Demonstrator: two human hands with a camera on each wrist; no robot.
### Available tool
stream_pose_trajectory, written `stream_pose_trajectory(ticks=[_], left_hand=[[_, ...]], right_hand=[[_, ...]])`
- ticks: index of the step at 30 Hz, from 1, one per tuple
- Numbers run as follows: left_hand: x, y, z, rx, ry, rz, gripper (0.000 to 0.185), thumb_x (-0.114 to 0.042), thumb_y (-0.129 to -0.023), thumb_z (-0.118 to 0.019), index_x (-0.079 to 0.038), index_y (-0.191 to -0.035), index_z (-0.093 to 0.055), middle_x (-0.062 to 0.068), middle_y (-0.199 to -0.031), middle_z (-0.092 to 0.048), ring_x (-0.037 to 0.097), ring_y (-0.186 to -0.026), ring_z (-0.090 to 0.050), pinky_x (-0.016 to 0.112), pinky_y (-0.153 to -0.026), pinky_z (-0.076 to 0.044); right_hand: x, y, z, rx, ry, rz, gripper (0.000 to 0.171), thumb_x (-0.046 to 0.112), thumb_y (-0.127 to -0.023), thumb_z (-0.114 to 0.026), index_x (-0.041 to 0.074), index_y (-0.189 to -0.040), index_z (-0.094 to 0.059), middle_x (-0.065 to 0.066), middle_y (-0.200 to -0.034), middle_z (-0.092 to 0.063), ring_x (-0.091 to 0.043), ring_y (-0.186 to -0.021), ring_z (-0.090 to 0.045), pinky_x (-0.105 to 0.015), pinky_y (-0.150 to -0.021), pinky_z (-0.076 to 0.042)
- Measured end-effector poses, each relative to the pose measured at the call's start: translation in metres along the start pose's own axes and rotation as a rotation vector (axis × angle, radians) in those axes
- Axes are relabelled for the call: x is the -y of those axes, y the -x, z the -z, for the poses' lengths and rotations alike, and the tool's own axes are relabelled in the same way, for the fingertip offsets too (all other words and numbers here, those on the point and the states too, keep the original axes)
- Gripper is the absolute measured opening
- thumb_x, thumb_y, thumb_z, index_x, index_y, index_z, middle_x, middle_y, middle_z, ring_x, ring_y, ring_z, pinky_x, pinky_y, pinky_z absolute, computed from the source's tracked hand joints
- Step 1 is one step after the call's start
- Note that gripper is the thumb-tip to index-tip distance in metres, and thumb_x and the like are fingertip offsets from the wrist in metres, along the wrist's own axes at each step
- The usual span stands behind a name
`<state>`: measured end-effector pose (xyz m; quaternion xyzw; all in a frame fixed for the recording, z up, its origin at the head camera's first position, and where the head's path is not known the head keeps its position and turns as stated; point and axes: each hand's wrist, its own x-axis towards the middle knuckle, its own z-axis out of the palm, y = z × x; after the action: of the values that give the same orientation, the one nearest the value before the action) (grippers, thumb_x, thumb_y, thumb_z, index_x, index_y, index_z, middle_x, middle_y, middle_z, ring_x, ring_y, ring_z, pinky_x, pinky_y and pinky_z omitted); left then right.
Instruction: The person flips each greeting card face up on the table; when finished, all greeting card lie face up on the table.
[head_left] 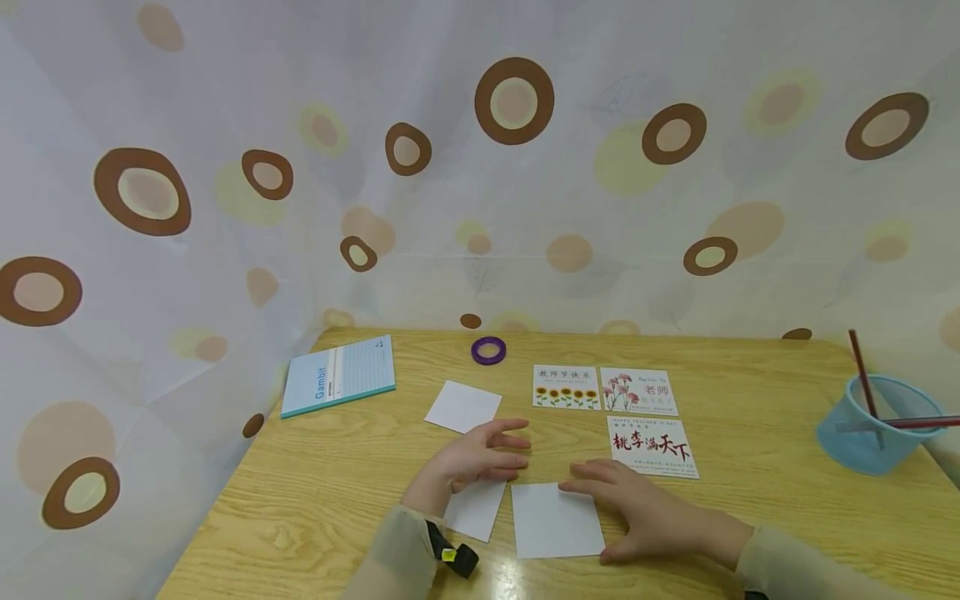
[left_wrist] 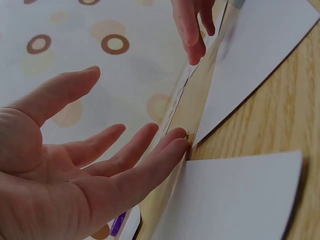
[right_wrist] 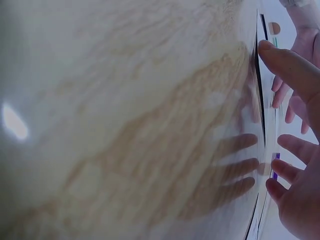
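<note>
My left hand hovers with its fingers spread and slightly bent, holding nothing. Partly hidden beneath it lies a blank white card, and another blank card is just beyond its fingers. My right hand is at a third, squarish white card: the fingertips overlap its far edge and the thumb is at its near right corner. In the left wrist view, the left palm faces sideways, with white cards beside the fingers. The right wrist view shows the right thumb apart from the loosely spread fingers.
Behind the right hand are three printed cards, with sunflowers, pink flowers and red characters. A purple ring and a blue notebook lie farther back. At right, a light-blue cup holds pencils. A patterned curtain hangs behind.
</note>
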<state>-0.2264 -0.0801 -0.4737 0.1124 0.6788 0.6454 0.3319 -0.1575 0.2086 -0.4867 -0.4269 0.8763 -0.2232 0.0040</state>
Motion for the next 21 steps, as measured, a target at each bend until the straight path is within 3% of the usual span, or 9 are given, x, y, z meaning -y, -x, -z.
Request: stream_pose_trajectory(ticks=[9, 21], left_hand=[[-0.0015, 0.0011, -0.0012, 0.02, -0.009, -0.007, 0.066, -0.004, -0.094, -0.065, -0.005, -0.153, -0.035, 0.025, -0.144, -0.05, 0.033, -0.114, -0.066, 0.041, -0.096, -0.055], [-0.0011, 0.0028, -0.0034, 0.039, 0.001, 0.004, 0.067, -0.002, -0.094, -0.063, -0.005, -0.153, -0.033, 0.025, -0.146, -0.047, 0.035, -0.114, -0.066, 0.043, -0.097, -0.055]], right_hand=[[-0.0011, 0.0005, 0.0003, 0.057, -0.008, 0.018, 0.075, 0.054, -0.078, -0.078, 0.029, -0.143, -0.051, -0.008, -0.147, -0.052, -0.036, -0.131, -0.049, -0.059, -0.096, -0.048], [-0.0033, 0.0022, -0.0022, 0.043, -0.007, 0.022, 0.072, 0.052, -0.08, -0.078, 0.025, -0.142, -0.053, -0.004, -0.142, -0.056, -0.035, -0.128, -0.051, -0.057, -0.096, -0.049]])
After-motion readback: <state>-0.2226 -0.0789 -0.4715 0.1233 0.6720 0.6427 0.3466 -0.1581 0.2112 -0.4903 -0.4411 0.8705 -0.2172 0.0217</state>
